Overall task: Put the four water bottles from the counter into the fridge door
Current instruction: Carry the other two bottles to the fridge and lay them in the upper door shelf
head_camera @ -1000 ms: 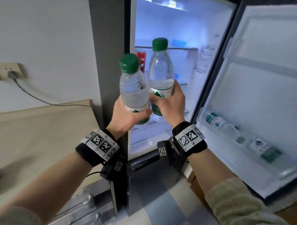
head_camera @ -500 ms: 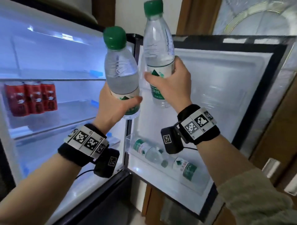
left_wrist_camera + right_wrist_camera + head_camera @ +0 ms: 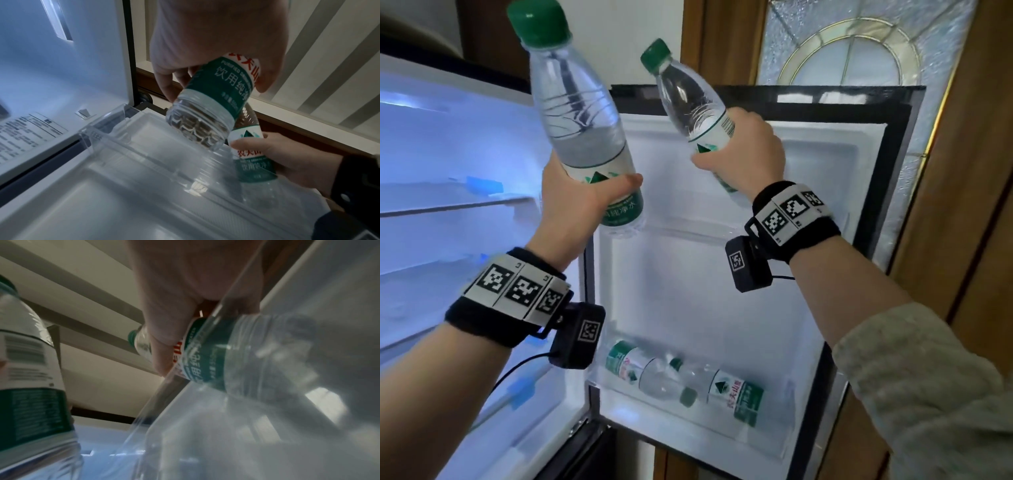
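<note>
1. A home kitchen corner is showing here: a household fridge (image 3: 465, 171) is standing open, its white interior glowing bluish over bare shelves.
2. The fridge door (image 3: 688, 291) is hanging open to the right, and two green-capped water bottles (image 3: 685, 380) are lying on their sides in its clear lower door shelf (image 3: 688, 435), as at someone's house.
3. A warm wooden door frame (image 3: 969, 205) is rising behind the fridge door, holding a frosted decorative glass panel (image 3: 859, 44) with a brass-coloured arch, which is looking domestic rather than commercial.
4. A plain white wall is showing above the fridge.
</note>
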The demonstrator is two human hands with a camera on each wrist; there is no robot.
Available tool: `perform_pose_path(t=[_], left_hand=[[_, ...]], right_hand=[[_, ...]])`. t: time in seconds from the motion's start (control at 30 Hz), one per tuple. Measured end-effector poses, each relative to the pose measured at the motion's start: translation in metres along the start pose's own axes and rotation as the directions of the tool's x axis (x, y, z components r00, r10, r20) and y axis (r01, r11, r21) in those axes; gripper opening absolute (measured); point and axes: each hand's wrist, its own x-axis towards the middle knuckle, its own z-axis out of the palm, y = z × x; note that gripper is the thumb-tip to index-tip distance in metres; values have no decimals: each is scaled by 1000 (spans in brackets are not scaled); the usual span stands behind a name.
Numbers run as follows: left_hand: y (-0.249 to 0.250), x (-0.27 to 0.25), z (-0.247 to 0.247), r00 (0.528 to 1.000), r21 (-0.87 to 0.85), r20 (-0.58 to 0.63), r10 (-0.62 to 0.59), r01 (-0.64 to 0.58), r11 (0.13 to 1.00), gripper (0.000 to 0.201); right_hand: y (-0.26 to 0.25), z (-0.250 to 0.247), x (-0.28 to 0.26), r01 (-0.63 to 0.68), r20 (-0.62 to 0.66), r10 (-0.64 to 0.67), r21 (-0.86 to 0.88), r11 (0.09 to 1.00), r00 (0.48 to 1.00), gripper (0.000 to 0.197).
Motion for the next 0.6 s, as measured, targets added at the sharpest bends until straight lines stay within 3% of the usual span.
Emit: perform_pose_path(t=[0.2,0.33,0.6], left_hand=[[-9,28,7,998,-25,53,36,-35,999,73],[-17,40,10,995,-67,81,55,-49,997,84],[-19,55,11,986,-134,147,76,-56,989,78]], right_hand=[[14,11,1,-68,132,91,-168,983,987,52],[24,11,2,-85,204,126,-200,976,971,66],[34,8,5,-212,329,294,-265,941,897,71]])
